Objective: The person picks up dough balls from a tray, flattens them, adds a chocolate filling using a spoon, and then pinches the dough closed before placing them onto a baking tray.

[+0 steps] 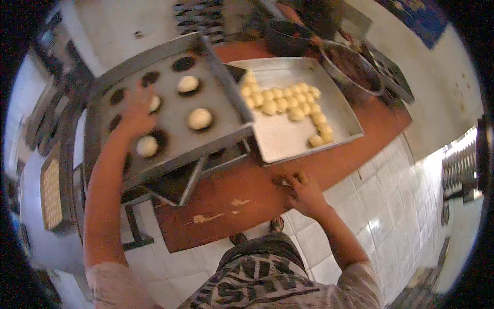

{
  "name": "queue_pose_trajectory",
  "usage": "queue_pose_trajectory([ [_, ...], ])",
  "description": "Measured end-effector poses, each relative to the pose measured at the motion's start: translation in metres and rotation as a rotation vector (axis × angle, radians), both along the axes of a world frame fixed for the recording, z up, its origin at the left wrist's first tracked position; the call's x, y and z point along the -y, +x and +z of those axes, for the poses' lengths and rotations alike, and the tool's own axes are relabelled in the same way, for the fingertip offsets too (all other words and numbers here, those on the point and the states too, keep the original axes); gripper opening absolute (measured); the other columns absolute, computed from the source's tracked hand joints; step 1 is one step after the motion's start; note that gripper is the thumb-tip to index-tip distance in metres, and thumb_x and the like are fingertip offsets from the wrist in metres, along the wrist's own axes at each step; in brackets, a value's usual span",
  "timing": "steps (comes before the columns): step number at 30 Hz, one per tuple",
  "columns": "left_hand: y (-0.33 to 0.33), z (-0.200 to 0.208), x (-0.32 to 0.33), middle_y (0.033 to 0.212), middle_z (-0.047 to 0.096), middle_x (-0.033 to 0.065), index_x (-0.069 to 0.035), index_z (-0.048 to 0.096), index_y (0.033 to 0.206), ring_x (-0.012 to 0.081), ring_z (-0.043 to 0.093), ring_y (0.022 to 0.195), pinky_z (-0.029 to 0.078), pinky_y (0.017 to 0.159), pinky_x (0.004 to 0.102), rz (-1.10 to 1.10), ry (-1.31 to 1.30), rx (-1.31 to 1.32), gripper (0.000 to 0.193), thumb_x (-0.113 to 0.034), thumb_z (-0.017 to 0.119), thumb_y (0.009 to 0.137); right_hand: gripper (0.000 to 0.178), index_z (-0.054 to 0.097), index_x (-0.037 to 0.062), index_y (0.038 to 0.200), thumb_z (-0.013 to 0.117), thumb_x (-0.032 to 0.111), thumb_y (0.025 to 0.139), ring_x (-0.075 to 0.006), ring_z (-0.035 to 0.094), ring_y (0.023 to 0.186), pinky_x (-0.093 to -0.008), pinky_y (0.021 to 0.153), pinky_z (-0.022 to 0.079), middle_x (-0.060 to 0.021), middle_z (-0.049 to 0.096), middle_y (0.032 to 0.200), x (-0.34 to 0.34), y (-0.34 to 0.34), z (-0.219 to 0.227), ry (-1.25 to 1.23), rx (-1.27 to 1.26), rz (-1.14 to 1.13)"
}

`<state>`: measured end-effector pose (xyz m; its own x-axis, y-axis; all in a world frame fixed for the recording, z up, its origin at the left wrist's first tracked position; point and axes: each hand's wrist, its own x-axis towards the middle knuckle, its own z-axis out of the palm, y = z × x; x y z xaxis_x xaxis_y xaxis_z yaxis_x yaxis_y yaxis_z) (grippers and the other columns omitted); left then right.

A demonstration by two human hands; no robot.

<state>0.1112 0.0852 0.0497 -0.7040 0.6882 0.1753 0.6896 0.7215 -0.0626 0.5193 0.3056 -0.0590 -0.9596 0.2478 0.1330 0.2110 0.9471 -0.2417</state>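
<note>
My left hand (139,112) reaches over the large dark baking tray (172,110), fingers stretched out and blurred. A pale dough ball (154,103) shows beside its fingers; whether they touch it I cannot tell. Other dough balls sit apart on this tray: one (188,84) at the far side, one (199,119) to the right, one (147,146) nearer me. My right hand (302,193) hangs above the reddish table's front edge, fingers curled in, a small pale bit showing between them that I cannot identify. Ahead of it, a shallow metal tray (280,138) holds many small yellowish dough balls (282,104), bunched together.
The reddish table (226,216) carries pale smears near its front. A dark pot (288,37) and a wide round pan (355,64) stand at the back right. Another tray of pale pieces (52,193) lies far left. White floor tiles (370,201) spread at right.
</note>
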Motion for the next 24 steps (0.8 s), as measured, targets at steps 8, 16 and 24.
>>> queue_pose_trajectory([
  [8,0.215,0.056,-0.113,0.096,0.063,0.0132,-0.005,0.064,0.095,0.0288,0.058,0.09,0.044,0.082,0.0375,-0.671,0.606,0.523,0.018,-0.015,0.057,0.082,0.035,0.052,-0.0012,0.099,0.06,0.018,0.071,-0.0369,0.059,0.08,-0.0444,0.071,0.049,-0.0209,0.06,0.086,-0.024,-0.004,-0.033,-0.221,0.388,-0.177],
  [16,0.235,-0.106,-0.267,0.097,0.063,0.0151,-0.007,0.063,0.103,0.0318,0.058,0.09,0.046,0.081,0.0371,-0.641,0.45,0.787,0.026,-0.017,0.061,0.078,0.023,0.06,0.0008,0.097,0.062,0.008,0.075,-0.0191,0.06,0.071,-0.0307,0.065,0.048,-0.0086,0.062,0.079,-0.101,0.048,-0.019,-0.926,0.027,0.04],
  [24,0.246,-0.115,-0.331,0.095,0.061,0.0148,-0.014,0.036,0.133,0.0261,0.059,0.089,0.046,0.082,0.0351,-0.485,0.195,1.142,0.062,-0.013,0.061,0.077,0.022,0.06,0.0023,0.104,0.056,0.016,0.087,-0.012,0.055,0.065,-0.0266,0.059,0.046,-0.0048,0.062,0.079,-0.285,0.059,0.051,-0.603,-0.239,-0.37],
])
